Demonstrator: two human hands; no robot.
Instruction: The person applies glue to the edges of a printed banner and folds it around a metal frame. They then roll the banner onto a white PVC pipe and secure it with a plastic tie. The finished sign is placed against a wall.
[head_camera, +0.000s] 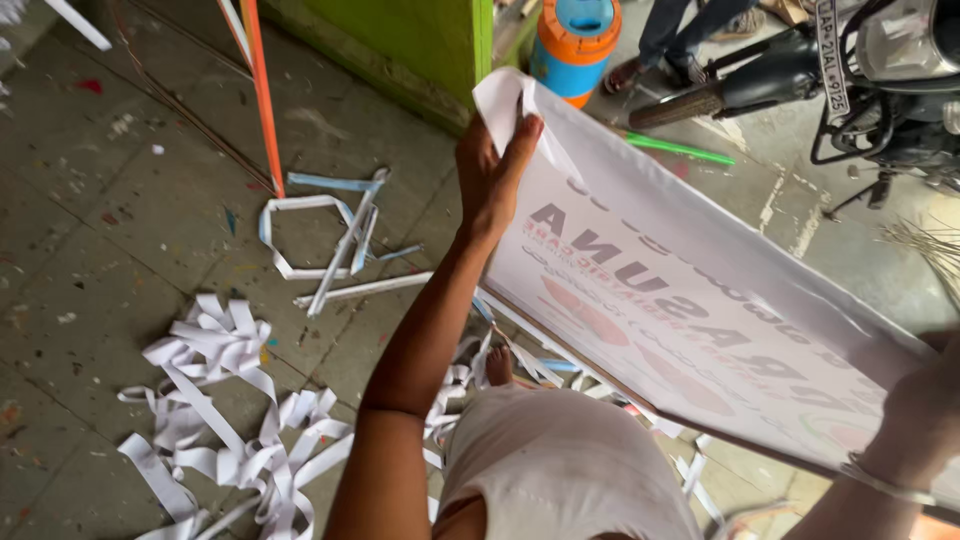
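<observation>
A large white printed banner sheet (700, 300) hangs slanted in front of me, with reddish lettering seen from the back. My left hand (492, 175) grips its upper left corner, where the sheet is folded over. My right hand (925, 420) holds the banner's lower right edge; a thin bangle sits on that wrist and the fingers are hidden behind the sheet. My knee in pale cloth (565, 465) and a bare foot (498, 365) show below the banner.
White and pale-blue offcut strips (230, 410) litter the concrete floor at lower left and centre. An orange bar (262, 95) leans by a green panel (420, 45). A blue-and-orange jug (575, 40), a motorcycle (880, 70) and another person's feet (660, 65) are at the top right.
</observation>
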